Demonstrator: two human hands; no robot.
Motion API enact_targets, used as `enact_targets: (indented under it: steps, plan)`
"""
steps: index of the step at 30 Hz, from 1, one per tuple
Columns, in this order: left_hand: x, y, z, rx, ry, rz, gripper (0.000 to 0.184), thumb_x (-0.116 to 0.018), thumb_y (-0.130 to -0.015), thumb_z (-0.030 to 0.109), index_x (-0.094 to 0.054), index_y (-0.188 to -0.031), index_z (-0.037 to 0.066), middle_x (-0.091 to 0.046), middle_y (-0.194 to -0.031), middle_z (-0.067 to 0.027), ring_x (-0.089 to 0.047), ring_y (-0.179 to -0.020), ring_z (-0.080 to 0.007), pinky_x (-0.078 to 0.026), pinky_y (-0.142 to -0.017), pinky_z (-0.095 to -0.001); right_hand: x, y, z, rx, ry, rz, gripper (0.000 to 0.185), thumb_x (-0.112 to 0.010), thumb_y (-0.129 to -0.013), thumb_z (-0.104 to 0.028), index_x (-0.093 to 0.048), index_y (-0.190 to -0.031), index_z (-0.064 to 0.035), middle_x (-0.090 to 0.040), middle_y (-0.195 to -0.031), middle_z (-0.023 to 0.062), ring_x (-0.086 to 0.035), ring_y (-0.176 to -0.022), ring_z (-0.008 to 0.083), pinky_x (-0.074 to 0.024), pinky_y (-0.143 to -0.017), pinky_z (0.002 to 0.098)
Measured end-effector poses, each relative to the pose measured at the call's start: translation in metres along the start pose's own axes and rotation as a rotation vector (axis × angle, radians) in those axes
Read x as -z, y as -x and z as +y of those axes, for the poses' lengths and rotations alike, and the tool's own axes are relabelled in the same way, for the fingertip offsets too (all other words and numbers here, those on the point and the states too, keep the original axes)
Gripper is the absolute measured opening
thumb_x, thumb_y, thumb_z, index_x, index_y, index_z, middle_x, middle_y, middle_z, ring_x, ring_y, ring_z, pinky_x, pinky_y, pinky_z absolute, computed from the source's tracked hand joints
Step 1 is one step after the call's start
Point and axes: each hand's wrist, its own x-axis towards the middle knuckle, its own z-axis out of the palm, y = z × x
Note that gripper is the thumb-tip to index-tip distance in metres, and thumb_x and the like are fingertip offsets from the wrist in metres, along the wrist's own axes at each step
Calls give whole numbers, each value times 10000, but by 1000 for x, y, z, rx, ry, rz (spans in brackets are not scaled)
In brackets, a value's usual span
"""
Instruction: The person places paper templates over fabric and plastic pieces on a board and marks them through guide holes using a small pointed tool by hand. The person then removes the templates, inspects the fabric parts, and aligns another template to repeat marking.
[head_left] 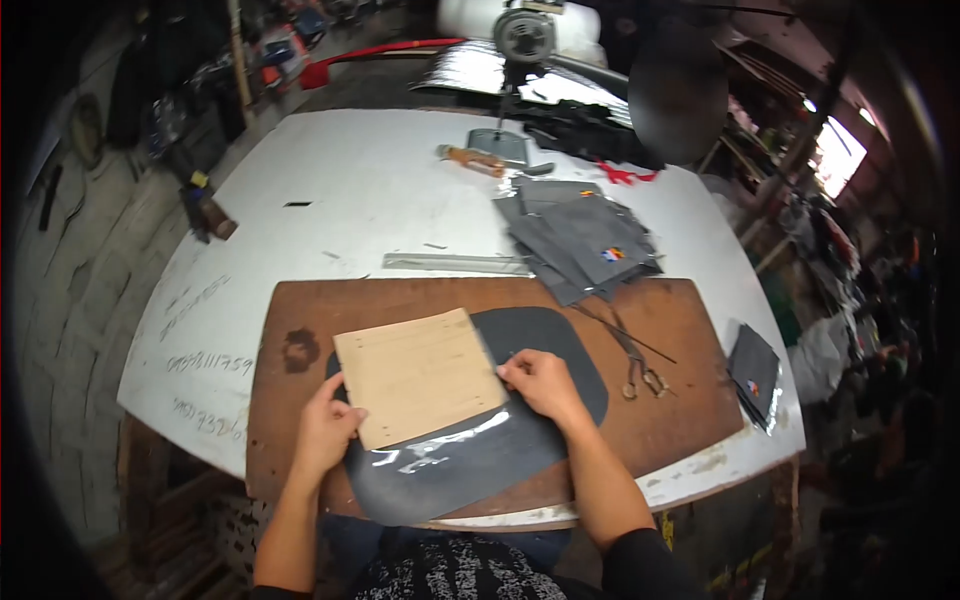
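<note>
A tan rectangular template (420, 375), like cardboard or thin board, lies tilted over a dark grey rounded mat (400, 492). Along its lower edge shows a shiny strip of clear plastic (440, 447). My left hand (328, 428) grips the template's lower left edge, thumb on top. At the right edge, my right hand (543, 384) is closed in a pinch; whether it has the template or a layer beneath is hidden by the fingers. Scissors (638, 368) lie to the right of the mat.
A brown board (300, 420) lies under the mat on the white table (300, 200). Beyond are a pile of dark grey pieces (585, 240) with small coloured patches, a metal ruler (455, 263) and a machine (524, 45). Another grey piece (753, 370) rests at the right edge.
</note>
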Motion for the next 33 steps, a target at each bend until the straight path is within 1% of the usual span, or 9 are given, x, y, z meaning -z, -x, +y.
enact_targets:
  steps: [4, 7, 10, 11, 14, 20, 26, 29, 33]
  plan:
    - [-12, 4, -3, -107, -187, 78, 686, -737, -844, 23, -465, -1466, -77, -672, -733, -25, -611, -647, -84, -494, -621, -240, -1, 3, -9, -29, 58, -17, 316, -764, -879, -293, -733, -945, 15, -722, -771, 142, -680, -677, 218, -539, -680, 354]
    - [-17, 9, 9, -120, -311, 131, 662, -755, -820, 115, -533, -1425, -36, -725, -749, -117, -701, -675, -209, -534, -669, -341, -7, 2, -1, -14, -4, 30, 315, -815, -833, -250, -720, -945, 29, -706, -754, 113, -654, -661, 186, -530, -650, 329]
    - [-20, 19, 18, -112, -372, 115, 660, -755, -825, 131, -537, -1429, -24, -730, -761, -121, -715, -686, -247, -541, -681, -359, -4, 0, 0, -27, -101, -44, 303, -861, -781, -191, -699, -909, 30, -675, -730, 71, -619, -661, 137, -514, -623, 297]
    - [-20, 23, 16, -134, -379, 113, 736, -774, -811, 104, -489, -1479, -16, -715, -735, -101, -688, -662, -165, -525, -658, -310, -2, 1, -2, -19, -107, -48, 283, -881, -753, -152, -675, -852, 15, -642, -706, 40, -595, -665, 101, -503, -610, 276]
    - [-20, 34, 18, -147, -479, 118, 701, -770, -847, 167, -496, -1475, 15, -735, -779, -114, -715, -690, -295, -535, -674, -393, 0, 1, 1, 1, -38, -86, 211, -830, -803, -106, -657, -809, 14, -631, -680, 31, -575, -643, 91, -477, -586, 272]
    - [-19, 34, 7, -243, -590, 126, 621, -763, -874, 213, -543, -1442, 88, -713, -774, -104, -701, -693, -315, -528, -651, -436, 6, -1, 4, 27, -63, 38, 182, -804, -826, -99, -673, -834, 27, -652, -688, 45, -578, -635, 101, -481, -590, 284]
    - [-33, 36, -4, -507, -842, 251, 461, -800, -839, 251, -690, -1255, 86, -622, -705, -55, -636, -640, -266, -498, -615, -399, 0, 7, -13, 14, 26, 6, 215, -834, -815, -109, -670, -844, 28, -617, -692, 14, -544, -627, 77, -446, -560, 261]
    - [-31, 41, 1, -369, -882, 150, 415, -799, -826, 279, -713, -1197, 113, -690, -954, -80, -672, -906, -301, -517, -769, -444, 3, 6, -11, 35, 47, 55, 226, -829, -828, -119, -657, -849, 27, -617, -685, 39, -548, -629, 98, -457, -574, 280]
    - [-22, 41, 7, -538, -895, 169, 421, -799, -828, 252, -714, -1205, 85, -655, -1182, -97, -588, -1138, -322, -465, -936, -472, 8, 3, -4, 102, 58, 146, 200, -775, -888, -124, -641, -894, 25, -624, -682, 94, -558, -645, 116, -477, -605, 305]
